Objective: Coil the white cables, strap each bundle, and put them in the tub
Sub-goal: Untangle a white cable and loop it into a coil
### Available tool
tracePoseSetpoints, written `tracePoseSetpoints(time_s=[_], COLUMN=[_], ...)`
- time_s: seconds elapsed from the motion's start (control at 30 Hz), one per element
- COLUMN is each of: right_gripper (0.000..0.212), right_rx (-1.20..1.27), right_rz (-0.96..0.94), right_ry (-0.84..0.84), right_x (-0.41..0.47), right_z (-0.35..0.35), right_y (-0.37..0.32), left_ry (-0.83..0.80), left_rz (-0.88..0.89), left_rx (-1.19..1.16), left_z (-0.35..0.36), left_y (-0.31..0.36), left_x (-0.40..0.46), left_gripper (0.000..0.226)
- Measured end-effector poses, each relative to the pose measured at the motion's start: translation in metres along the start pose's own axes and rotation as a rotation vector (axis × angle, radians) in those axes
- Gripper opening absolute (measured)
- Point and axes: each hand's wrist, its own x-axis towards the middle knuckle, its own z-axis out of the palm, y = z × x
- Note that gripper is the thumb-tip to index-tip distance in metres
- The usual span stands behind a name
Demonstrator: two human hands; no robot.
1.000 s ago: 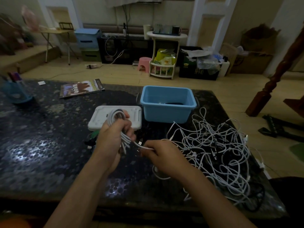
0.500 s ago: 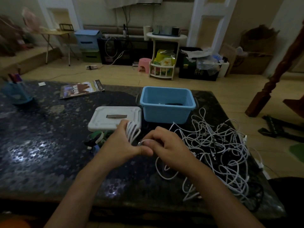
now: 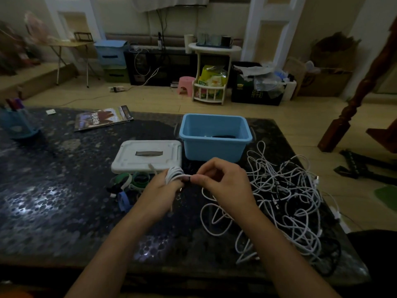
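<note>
Over table (image 3: 64, 211), hands pinching coil (image 3: 174, 174)

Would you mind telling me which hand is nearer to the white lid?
Left. The left hand, gripping the coiled cable, sits just before the white lid's near edge; the right hand is farther right, before the blue tub.

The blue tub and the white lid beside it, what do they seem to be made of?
Blue tub: probably moulded plastic, smooth and slightly glossy, with one even colour and a rolled rim. White lid: probably plastic too, matte, with rounded moulded edges and a grey recessed handle.
</note>
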Motion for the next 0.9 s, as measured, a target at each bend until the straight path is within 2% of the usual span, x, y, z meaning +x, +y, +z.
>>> tracePoseSetpoints(time_s=[0.1,0.17,0.27,0.43,0.57,0.7,0.8,0.9], right_gripper=[0.014,0.012,0.012,0.024,0.021,0.02,0.023,0.028], right_rx=[-0.092,-0.092,-0.074,-0.113,-0.238,-0.237,-0.224,-0.166], right_rz=[0.036,0.021,-0.029,-0.091,-0.134,-0.116,-0.103,-0.057], right_ry=[0.086,0.1,0.029,-0.085,-0.138,-0.151,-0.173,-0.288], right_x=[-0.002,-0.003,-0.005,-0.006,-0.007,-0.004,0.0,0.005], right_z=[0.007,0.011,0.014,0.013,0.015,0.016,0.012,0.006], right_y=[0.002,0.001,-0.003,-0.004,0.0,0.002,0.002,0.003], left_ry=[-0.05,-0.043,-0.064,-0.129,-0.162,-0.224,-0.173,-0.101], left_rz=[-0.053,-0.032,0.024,0.094,0.141,0.184,0.163,0.17], left_rx=[-0.138,-0.138,-0.114,0.038,0.08,0.105,0.185,0.282], left_z=[0.009,0.011,0.009,0.004,0.003,-0.001,-0.003,-0.004], left_y=[0.006,0.01,0.011,0.009,0.003,-0.001,-0.006,-0.012], left_x=[-0.005,-0.008,-0.009,-0.01,-0.01,-0.007,-0.003,-0.002], left_gripper=[0.013,0.014,0.02,0.026,0.028,0.025,0.025,0.03])
